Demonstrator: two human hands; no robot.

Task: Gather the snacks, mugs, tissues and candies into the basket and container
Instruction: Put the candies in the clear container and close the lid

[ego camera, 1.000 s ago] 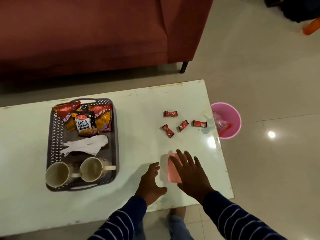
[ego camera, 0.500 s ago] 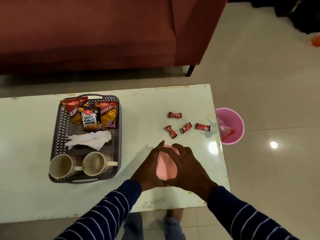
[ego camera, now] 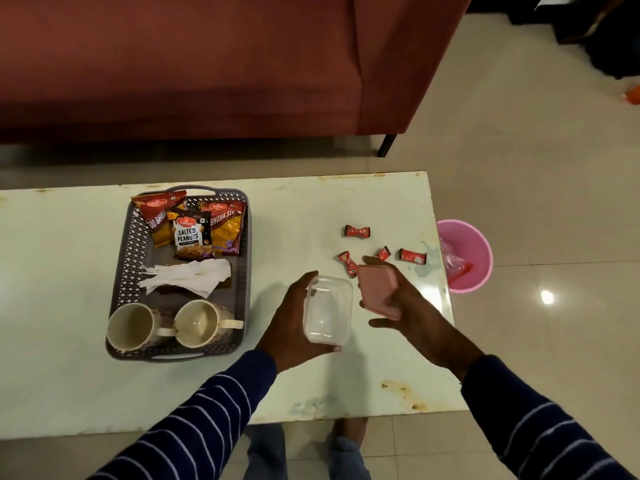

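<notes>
My left hand (ego camera: 289, 327) grips a clear plastic container (ego camera: 327, 311) with no lid on it, held just above the table. My right hand (ego camera: 412, 311) holds its pink lid (ego camera: 377, 291), tilted and apart from the container. Several red wrapped candies (ego camera: 357, 231) lie on the table beyond my hands, one (ego camera: 348, 263) close to the lid. The grey basket (ego camera: 242, 271) at the left holds snack packets (ego camera: 188, 237), white tissues (ego camera: 188, 277) and two cream mugs (ego camera: 130, 327).
The pale table (ego camera: 69, 254) has stains near its front right corner. A pink bin (ego camera: 474, 247) stands on the floor off the table's right end. A red sofa (ego camera: 207, 64) runs behind the table.
Both hands closed on the lidded container, then my right hand lifted the pink lid off to the right while my left hand kept the clear container.
</notes>
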